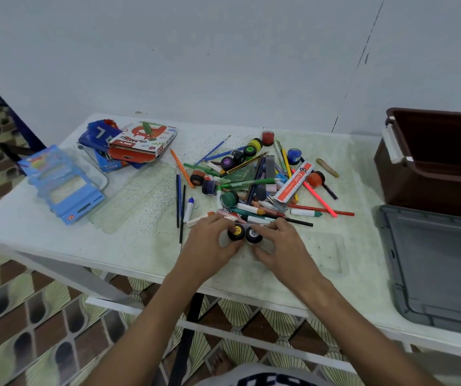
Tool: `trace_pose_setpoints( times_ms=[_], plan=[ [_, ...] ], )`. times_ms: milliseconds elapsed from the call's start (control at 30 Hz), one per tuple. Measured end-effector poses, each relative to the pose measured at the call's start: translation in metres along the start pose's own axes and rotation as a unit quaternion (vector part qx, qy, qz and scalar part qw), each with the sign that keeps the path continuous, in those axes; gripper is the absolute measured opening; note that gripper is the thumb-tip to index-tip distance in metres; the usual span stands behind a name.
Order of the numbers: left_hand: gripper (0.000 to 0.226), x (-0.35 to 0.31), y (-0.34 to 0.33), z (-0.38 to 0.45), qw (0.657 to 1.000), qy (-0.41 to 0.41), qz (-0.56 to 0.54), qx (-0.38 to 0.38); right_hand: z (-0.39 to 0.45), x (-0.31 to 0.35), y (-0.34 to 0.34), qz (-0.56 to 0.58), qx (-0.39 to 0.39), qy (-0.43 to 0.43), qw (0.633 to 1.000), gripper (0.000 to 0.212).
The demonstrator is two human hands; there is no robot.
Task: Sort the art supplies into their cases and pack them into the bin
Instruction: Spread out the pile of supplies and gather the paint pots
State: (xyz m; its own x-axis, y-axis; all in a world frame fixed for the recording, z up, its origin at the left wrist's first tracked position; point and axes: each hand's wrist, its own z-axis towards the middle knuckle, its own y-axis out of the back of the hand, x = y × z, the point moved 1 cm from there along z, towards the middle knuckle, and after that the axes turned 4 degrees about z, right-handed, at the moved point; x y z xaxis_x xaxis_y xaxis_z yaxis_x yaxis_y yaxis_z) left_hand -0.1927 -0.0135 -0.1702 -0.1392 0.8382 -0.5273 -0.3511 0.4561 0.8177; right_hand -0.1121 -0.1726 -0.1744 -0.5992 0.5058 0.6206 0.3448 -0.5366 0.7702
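Head view: left hand is pinching a black yellow-labelled paint pot; right hand is gripping its white-labelled black twin, touching.

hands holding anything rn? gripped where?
Yes. The left hand grips the yellow-labelled paint pot round its side; the right hand grips the white-labelled paint pot the same way. The pots sit side by side.
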Motion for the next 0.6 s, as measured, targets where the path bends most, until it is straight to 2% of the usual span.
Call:
trace_pose_setpoints(
  times_ms=[133, 233, 300, 467, 600],
  plan=[
    [0.013, 0.003, 0.02, 0.01, 0.998, 0.036, -0.047, -0.004, 0.009, 0.009, 0.015, 0.071, 0.004, -0.019, 0.997, 0.046],
    [0.02, 0.022, 0.042, 0.04, 0.995, 0.094, 0.001, -0.029, 0.038, 0.022, 0.027, 0.085, -0.017, -0.002, 0.996, 0.044],
    [0.03, 0.039, 0.055, 0.063, 0.991, 0.124, 0.045, -0.023, 0.062, 0.028, 0.025, 0.07, -0.001, 0.012, 0.997, 0.038],
    [0.058, 0.063, 0.056, 0.1, 0.983, 0.069, 0.127, 0.114, 0.107, 0.027, 0.017, -0.004, 0.092, -0.025, 0.995, 0.058],
    [0.06, 0.068, 0.046, 0.111, 0.981, 0.055, 0.129, 0.136, 0.122, 0.022, 0.01, -0.051, 0.166, -0.01, 0.985, 0.057]
  ],
)
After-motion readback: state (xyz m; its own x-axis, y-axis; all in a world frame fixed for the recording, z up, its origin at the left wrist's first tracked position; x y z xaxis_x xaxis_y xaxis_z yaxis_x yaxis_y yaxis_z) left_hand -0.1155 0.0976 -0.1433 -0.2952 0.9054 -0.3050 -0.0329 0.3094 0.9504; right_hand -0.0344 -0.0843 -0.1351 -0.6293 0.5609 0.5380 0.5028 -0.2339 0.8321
